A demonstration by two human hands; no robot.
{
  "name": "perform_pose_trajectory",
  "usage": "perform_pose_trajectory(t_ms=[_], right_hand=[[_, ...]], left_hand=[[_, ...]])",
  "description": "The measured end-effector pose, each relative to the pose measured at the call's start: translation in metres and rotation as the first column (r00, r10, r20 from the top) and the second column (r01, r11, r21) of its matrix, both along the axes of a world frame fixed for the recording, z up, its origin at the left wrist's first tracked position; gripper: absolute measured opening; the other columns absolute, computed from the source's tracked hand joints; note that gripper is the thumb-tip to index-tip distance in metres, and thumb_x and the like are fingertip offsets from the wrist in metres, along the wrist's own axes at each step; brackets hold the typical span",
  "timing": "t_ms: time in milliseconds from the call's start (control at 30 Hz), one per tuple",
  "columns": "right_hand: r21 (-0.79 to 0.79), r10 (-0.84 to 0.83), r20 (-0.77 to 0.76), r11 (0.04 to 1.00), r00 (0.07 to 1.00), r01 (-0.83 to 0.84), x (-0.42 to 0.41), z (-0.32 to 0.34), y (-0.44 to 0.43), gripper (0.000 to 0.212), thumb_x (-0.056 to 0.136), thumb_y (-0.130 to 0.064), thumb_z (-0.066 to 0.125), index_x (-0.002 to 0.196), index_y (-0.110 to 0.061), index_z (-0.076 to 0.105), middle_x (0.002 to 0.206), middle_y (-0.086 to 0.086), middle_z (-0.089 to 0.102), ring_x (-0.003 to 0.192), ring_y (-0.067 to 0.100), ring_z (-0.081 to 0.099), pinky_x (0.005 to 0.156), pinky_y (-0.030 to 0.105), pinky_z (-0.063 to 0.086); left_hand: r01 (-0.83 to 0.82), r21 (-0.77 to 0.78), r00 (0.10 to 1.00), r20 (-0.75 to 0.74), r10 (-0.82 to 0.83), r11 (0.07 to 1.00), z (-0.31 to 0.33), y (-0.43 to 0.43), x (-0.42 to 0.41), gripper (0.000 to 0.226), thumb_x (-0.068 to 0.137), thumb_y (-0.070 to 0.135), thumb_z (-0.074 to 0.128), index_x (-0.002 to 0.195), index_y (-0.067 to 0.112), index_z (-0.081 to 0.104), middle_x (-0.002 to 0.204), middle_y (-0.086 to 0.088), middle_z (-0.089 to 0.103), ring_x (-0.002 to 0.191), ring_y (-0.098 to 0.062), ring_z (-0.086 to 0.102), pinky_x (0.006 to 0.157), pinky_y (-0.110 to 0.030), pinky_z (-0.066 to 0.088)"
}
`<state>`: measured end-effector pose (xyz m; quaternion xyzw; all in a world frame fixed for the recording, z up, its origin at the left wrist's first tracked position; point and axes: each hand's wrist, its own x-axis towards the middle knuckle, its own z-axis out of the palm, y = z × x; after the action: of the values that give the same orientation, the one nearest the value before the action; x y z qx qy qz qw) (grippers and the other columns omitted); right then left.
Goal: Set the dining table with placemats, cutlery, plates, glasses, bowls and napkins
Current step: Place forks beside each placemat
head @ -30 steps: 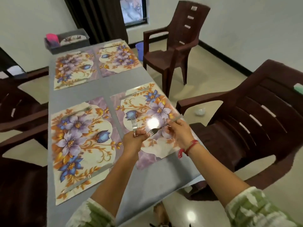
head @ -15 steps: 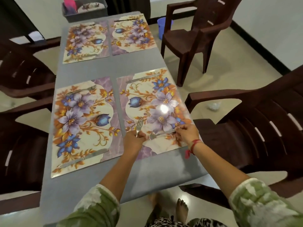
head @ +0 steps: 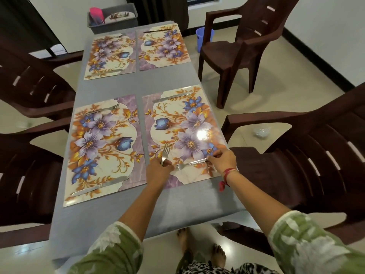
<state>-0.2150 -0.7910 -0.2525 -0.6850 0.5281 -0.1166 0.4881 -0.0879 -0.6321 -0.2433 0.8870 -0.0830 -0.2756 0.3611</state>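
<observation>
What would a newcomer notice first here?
Four floral placemats lie on the grey table. At the near right placemat's near end, the left hand grips a fork while the right hand pinches a second fork's handle. A grey bin stands at the far end.

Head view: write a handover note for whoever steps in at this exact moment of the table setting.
Left hand grips a spare fork. Right hand pinches the handle of a second fork on the near right placemat; its knife lies at the far edge.
Done: four placemats laid; near left placemat has cutlery.
Left: place the spare fork, likely on the far right placemat, then plates, glasses, bowls, napkins. Grey bin holds a plate.
</observation>
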Motion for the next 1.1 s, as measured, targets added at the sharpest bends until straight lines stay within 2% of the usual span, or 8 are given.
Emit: perform_pose_trajectory(t_ms=[200, 367, 500, 633, 767, 900, 1000, 1100], right_hand=[[0.052, -0.055, 0.113, 0.997, 0.992, 0.049, -0.014, 0.01, 0.002, 0.009, 0.083, -0.012, 0.068, 0.083, -0.017, 0.061, 0.11, 0.011, 0.058, 0.095, 0.024, 0.058, 0.091, 0.033, 0.05], [0.121, 0.117, 0.296, 0.98, 0.948, -0.159, -0.01, 0.044, 0.038, 0.016, 0.087, -0.008, 0.061, 0.074, -0.015, 0.057, 0.079, 0.002, 0.058, 0.07, 0.018, 0.057, 0.056, 0.02, 0.046], [0.257, 0.293, 0.419, 0.869, 0.859, -0.422, -0.018, 0.065, 0.081, 0.011, 0.092, -0.015, 0.059, 0.082, -0.014, 0.057, 0.078, 0.001, 0.058, 0.067, 0.012, 0.055, 0.059, 0.02, 0.048], [0.331, 0.329, 0.501, 0.782, 0.8, -0.528, -0.039, 0.076, 0.11, 0.024, 0.096, -0.024, 0.053, 0.105, -0.002, 0.056, 0.087, 0.01, 0.06, 0.071, 0.017, 0.059, 0.062, 0.023, 0.054], [0.293, 0.392, 0.482, 0.77, 0.783, -0.566, -0.064, 0.082, 0.121, 0.008, 0.096, -0.022, 0.053, 0.098, -0.015, 0.054, 0.081, 0.005, 0.058, 0.065, 0.014, 0.055, 0.061, 0.024, 0.051], [0.212, 0.483, 0.408, 0.775, 0.775, -0.595, -0.096, 0.086, 0.131, 0.013, 0.094, -0.02, 0.055, 0.105, -0.012, 0.053, 0.074, 0.003, 0.057, 0.066, 0.018, 0.055, 0.062, 0.028, 0.048], [0.194, 0.484, 0.42, 0.778, 0.768, -0.597, -0.124, 0.09, 0.142, 0.01, 0.096, -0.017, 0.053, 0.105, -0.013, 0.054, 0.071, 0.004, 0.056, 0.063, 0.017, 0.056, 0.059, 0.025, 0.048], [0.134, 0.539, 0.4, 0.766, 0.741, -0.629, -0.155, 0.094, 0.147, 0.012, 0.1, -0.015, 0.045, 0.105, -0.009, 0.054, 0.065, 0.005, 0.053, 0.057, 0.013, 0.052, 0.054, 0.022, 0.045]], left_hand=[[-0.078, -0.119, 0.996, 0.043, 0.083, 0.99, 0.016, 0.002, -0.015, 0.018, 0.09, 0.025, 0.064, 0.083, 0.008, 0.065, 0.079, -0.004, 0.063, 0.076, -0.022, 0.06, 0.068, -0.028, 0.042], [-0.352, -0.35, 0.936, -0.164, 0.313, 0.868, 0.04, 0.0, -0.042, 0.036, 0.1, 0.026, 0.035, 0.087, 0.009, 0.065, 0.091, -0.006, 0.059, 0.066, -0.015, 0.046, 0.054, -0.025, 0.035], [-0.387, -0.499, 0.922, -0.194, 0.336, 0.775, 0.063, 0.008, -0.074, 0.033, 0.103, 0.024, 0.03, 0.101, 0.006, 0.057, 0.092, -0.008, 0.055, 0.06, -0.012, 0.042, 0.051, -0.023, 0.036], [-0.419, -0.6, 0.904, -0.208, 0.373, 0.682, 0.08, 0.019, -0.105, 0.028, 0.103, 0.026, 0.033, 0.096, 0.011, 0.056, 0.087, -0.006, 0.054, 0.071, -0.016, 0.053, 0.058, -0.027, 0.045], [-0.49, -0.68, 0.867, -0.316, 0.385, 0.546, 0.095, 0.031, -0.137, 0.028, 0.103, 0.018, 0.034, 0.096, 0.009, 0.059, 0.083, -0.001, 0.054, 0.078, -0.012, 0.054, 0.066, -0.024, 0.048], [-0.561, -0.728, 0.827, -0.464, 0.318, 0.394, 0.097, 0.047, -0.175, 0.028, 0.102, 0.013, 0.035, 0.096, 0.011, 0.063, 0.091, -0.003, 0.058, 0.09, -0.012, 0.056, 0.083, -0.029, 0.049], [-0.569, -0.734, 0.821, -0.482, 0.305, 0.37, 0.099, 0.059, -0.203, 0.026, 0.103, 0.013, 0.036, 0.107, 0.01, 0.062, 0.095, -0.002, 0.058, 0.094, -0.011, 0.056, 0.086, -0.026, 0.048], [-0.515, -0.713, 0.857, -0.419, 0.301, 0.476, 0.099, 0.071, -0.23, 0.028, 0.102, 0.016, 0.041, 0.12, 0.009, 0.061, 0.096, 0.0, 0.058, 0.092, -0.01, 0.055, 0.083, -0.023, 0.047]])
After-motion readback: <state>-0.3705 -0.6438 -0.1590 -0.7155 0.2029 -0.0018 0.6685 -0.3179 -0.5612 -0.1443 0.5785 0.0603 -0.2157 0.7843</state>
